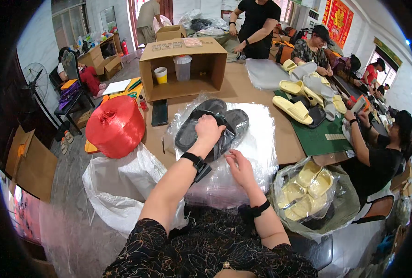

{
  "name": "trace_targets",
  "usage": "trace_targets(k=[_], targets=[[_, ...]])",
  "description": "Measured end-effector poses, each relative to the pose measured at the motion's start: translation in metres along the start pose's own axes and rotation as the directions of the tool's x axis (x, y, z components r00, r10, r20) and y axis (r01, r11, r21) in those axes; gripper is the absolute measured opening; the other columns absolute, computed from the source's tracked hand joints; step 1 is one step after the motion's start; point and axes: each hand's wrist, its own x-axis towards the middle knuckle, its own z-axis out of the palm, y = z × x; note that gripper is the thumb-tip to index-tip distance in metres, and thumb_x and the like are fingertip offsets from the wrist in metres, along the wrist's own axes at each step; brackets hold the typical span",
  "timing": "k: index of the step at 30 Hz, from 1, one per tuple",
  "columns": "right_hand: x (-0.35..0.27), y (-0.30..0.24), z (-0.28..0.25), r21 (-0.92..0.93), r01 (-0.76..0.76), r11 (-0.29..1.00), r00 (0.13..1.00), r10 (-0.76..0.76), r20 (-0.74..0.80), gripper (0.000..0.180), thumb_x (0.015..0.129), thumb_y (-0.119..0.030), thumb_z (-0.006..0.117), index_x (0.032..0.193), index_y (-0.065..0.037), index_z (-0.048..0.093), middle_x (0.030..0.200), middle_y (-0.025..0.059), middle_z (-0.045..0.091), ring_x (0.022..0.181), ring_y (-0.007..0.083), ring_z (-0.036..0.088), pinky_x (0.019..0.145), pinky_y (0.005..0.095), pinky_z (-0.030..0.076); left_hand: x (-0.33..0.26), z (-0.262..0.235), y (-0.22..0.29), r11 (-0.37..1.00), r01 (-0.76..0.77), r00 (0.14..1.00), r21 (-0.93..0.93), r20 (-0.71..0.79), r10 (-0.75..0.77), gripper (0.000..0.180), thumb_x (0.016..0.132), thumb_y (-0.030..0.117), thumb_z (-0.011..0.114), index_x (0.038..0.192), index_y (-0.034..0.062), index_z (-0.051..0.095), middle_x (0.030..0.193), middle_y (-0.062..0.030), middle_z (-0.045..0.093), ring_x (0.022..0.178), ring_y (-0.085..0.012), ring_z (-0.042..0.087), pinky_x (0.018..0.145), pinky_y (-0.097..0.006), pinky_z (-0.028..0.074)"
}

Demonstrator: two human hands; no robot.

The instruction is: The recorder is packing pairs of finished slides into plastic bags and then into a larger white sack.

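A pair of black slide slippers [239, 119] lies side by side in a clear plastic bag [173, 124] on the table before me. My left hand [209, 131] is curled over the left slipper's strap, with its knuckles up and its fingertips partly hidden. Below the right slipper, beside the bag's near edge, is my right hand [241, 169], its fingers loosely bent and apart. I see nothing held in it. Under both hands lies a stack of clear plastic bags [260, 134], bright with glare.
Left stand a red twine roll [115, 126], a dark phone [159, 113] and a white sack [122, 185]. A cardboard box [183, 51] holds two cups. Yellow and grey slippers [293, 109] pile up at right, above a lined bin [345, 204] of bagged yellow slippers. Several people work nearby.
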Motion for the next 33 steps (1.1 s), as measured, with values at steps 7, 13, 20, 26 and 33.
trace_targets(k=[7,13,20,26,33], targets=[[0.001,0.002,0.004,-0.047,0.017,0.999,1.0,-0.017,0.011,0.03,0.094,-0.021,0.062,0.116,0.0,0.06,0.1,0.0168,0.07,0.1,0.029,0.067,0.086,0.0375,0.051,0.017,0.034,-0.016,0.998,-0.041,0.991,-0.048,-0.127,0.035,0.025,0.077,0.027,0.074,0.085,0.0039,0.07,0.097,-0.0153,0.067,0.093,-0.0336,0.066,0.077,-0.045,0.055],[0.0,-0.002,0.014,-0.012,-0.059,0.998,0.998,0.058,-0.039,0.025,0.095,-0.021,0.063,0.113,-0.004,0.061,0.099,0.014,0.07,0.093,0.0274,0.068,0.081,0.0367,0.052,0.026,0.037,-0.042,0.986,-0.08,0.985,-0.144,-0.164,0.056,0.022,0.073,0.025,0.065,0.079,0.0048,0.071,0.088,-0.0159,0.068,0.087,-0.0352,0.066,0.075,-0.049,0.053],[-0.002,0.017,0.012,0.007,-0.031,1.0,0.994,0.031,-0.103,0.024,0.093,-0.017,0.063,0.111,-0.001,0.063,0.093,0.0115,0.069,0.086,0.018,0.064,0.079,0.0324,0.05,-0.005,0.001,-0.067,0.959,-0.189,0.963,-0.211,-0.23,0.14,0.019,0.077,0.024,0.065,0.078,0.0064,0.071,0.084,-0.0116,0.067,0.083,-0.0329,0.065,0.072,-0.045,0.052],[-0.002,0.027,0.01,0.093,-0.073,0.993,0.992,0.082,-0.091,0.025,0.094,-0.018,0.064,0.111,-0.001,0.063,0.096,0.0112,0.07,0.089,0.0184,0.065,0.082,0.0317,0.05,-0.068,-0.103,-0.117,0.909,-0.227,0.918,-0.351,-0.39,0.079,0.019,0.079,0.022,0.071,0.08,0.0031,0.068,0.078,-0.0116,0.064,0.077,-0.0302,0.064,0.066,-0.038,0.049],[-0.002,0.017,0.015,0.078,-0.032,0.996,0.994,0.04,-0.106,0.024,0.095,-0.019,0.062,0.11,0.0,0.063,0.095,0.0113,0.068,0.09,0.0198,0.064,0.085,0.0333,0.05,-0.18,-0.146,-0.226,0.828,-0.045,0.774,-0.559,-0.543,-0.325,0.009,0.083,0.004,0.066,0.084,-0.0018,0.059,0.073,-0.0086,0.053,0.067,-0.0171,0.053,0.063,-0.031,0.044]])
